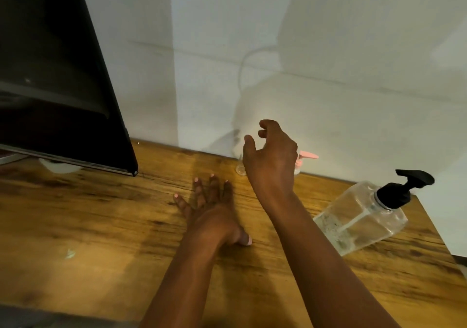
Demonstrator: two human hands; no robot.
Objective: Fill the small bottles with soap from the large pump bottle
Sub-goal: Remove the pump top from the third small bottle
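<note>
Wooden table [101, 226]: left hand [212, 211] flat, fingers spread; right hand [271, 156] loosely curled, empty, near small bottles [241, 167].

Nothing here can be read. The large pump bottle [358, 217] shows no label or brand. The dark screen [58, 75] on the left shows no writing.

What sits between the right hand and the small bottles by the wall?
Nothing visible does. The right hand hovers open directly in front of the small bottles at the wall, hiding most of them; only a clear base and a pink pump show. The large pump bottle stands off to the right, out of the path.
</note>
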